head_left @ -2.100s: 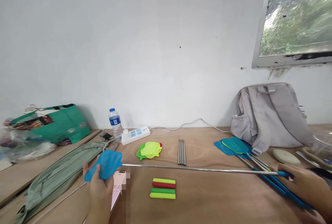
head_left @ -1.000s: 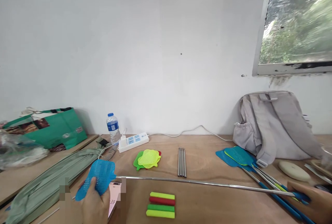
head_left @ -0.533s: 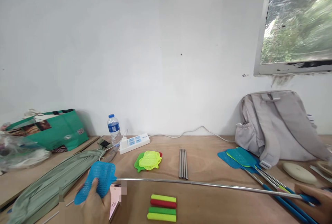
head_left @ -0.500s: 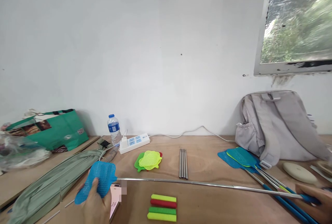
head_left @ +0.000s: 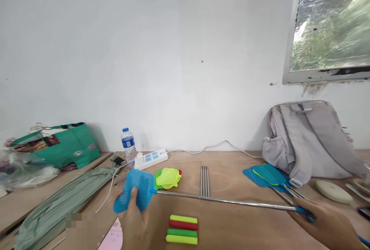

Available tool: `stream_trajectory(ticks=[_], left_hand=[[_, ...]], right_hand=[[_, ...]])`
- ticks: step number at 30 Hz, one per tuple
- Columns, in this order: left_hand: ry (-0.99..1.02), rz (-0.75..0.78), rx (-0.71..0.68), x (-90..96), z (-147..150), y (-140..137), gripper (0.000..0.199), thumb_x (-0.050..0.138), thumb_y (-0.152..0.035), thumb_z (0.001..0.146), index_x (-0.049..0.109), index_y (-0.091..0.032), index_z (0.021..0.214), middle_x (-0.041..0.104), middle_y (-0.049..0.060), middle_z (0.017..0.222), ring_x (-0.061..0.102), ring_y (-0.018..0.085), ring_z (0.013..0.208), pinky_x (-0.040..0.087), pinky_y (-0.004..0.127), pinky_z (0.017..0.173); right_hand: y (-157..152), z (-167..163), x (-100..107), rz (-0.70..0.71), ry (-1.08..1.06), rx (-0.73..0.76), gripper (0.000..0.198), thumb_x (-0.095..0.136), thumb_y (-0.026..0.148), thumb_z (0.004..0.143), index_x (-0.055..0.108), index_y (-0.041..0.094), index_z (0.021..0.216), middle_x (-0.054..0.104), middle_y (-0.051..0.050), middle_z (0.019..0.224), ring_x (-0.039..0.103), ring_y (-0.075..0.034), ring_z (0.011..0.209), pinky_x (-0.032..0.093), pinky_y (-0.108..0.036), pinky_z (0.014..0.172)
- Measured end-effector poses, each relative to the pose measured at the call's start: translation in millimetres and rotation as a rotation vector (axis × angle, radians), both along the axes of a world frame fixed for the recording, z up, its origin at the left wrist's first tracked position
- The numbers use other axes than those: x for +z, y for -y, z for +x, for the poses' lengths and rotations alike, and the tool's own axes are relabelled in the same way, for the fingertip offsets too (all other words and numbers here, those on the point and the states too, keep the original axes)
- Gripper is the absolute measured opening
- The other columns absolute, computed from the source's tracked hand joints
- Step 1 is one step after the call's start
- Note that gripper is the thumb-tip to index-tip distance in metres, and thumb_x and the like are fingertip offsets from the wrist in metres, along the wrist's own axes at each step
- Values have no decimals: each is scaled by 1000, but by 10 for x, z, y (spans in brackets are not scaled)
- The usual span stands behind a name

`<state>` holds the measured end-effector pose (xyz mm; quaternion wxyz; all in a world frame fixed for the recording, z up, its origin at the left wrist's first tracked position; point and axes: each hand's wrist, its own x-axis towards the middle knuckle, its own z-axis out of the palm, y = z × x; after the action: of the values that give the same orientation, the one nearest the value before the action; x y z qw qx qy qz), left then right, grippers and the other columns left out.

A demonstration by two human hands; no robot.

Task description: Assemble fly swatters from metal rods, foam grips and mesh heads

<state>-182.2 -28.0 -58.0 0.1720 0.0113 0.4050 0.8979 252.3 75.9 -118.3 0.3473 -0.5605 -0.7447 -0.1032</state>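
A blue fly swatter [head_left: 146, 186] with a telescopic metal rod stretches across the front of the table between my two hands. My left hand [head_left: 135, 219] grips its mesh head, the thumb lying on the near face. At the other end my right hand [head_left: 323, 215] is closed around the blue handle, which it partly hides. Below the rod lie several coloured handle grips [head_left: 182, 233] in yellow, red and green. Behind it are a small stack of yellow, green and red swatter heads [head_left: 167, 178] and several metal rods [head_left: 205, 180] side by side.
More blue swatters [head_left: 264, 175] lie at the right before a grey backpack [head_left: 312, 142]. A white power strip [head_left: 152, 159] and a water bottle [head_left: 128, 144] stand near the wall. A green bag [head_left: 66, 147] and grey-green cloth [head_left: 63, 207] are at the left.
Both hands have come closer together, the left moving right and the right moving left. The visible rod between them is shorter than before.
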Motion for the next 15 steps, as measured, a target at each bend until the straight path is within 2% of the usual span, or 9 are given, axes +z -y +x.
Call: stream_trajectory(ticks=[3, 6, 8, 10, 15], left_hand=[[41, -9, -3, -12, 134, 28, 33, 60, -13, 74, 51, -33, 98, 58, -7, 84, 57, 10, 65, 52, 22, 55], [2, 13, -78, -56, 431, 40, 30, 62, -19, 73, 49, -32, 97, 56, -6, 87, 56, 10, 67, 51, 19, 56], [-4, 32, -135, -75, 666, 36, 31, 64, -20, 72, 47, -31, 95, 55, -6, 86, 55, 8, 65, 49, 16, 54], [-12, 38, -148, -72, 850, 27, 35, 67, -23, 69, 45, -30, 96, 55, -5, 89, 55, 8, 66, 48, 15, 53], [-58, 96, -154, 11, 997, 13, 38, 70, -30, 66, 43, -31, 93, 55, -7, 88, 56, 8, 67, 49, 17, 56]], right_hand=[[71, -90, -15, -134, 150, 26, 18, 58, 46, 65, 61, 29, 59, 61, 0, 54, 58, -18, 50, 33, -27, 45], [237, -421, -52, -117, 177, 109, 17, 56, 42, 67, 58, 26, 61, 61, 2, 56, 58, -16, 54, 34, -25, 50], [360, -671, -70, -153, 174, 146, 13, 54, 33, 68, 54, 24, 59, 60, 4, 55, 58, -15, 54, 32, -23, 50], [453, -835, -80, -203, 156, 149, 15, 52, 33, 69, 51, 23, 58, 58, 5, 52, 57, -14, 52, 29, -22, 48], [518, -868, -75, -267, 108, 75, 18, 50, 35, 69, 49, 23, 57, 56, 4, 51, 54, -14, 52, 26, -22, 48]])
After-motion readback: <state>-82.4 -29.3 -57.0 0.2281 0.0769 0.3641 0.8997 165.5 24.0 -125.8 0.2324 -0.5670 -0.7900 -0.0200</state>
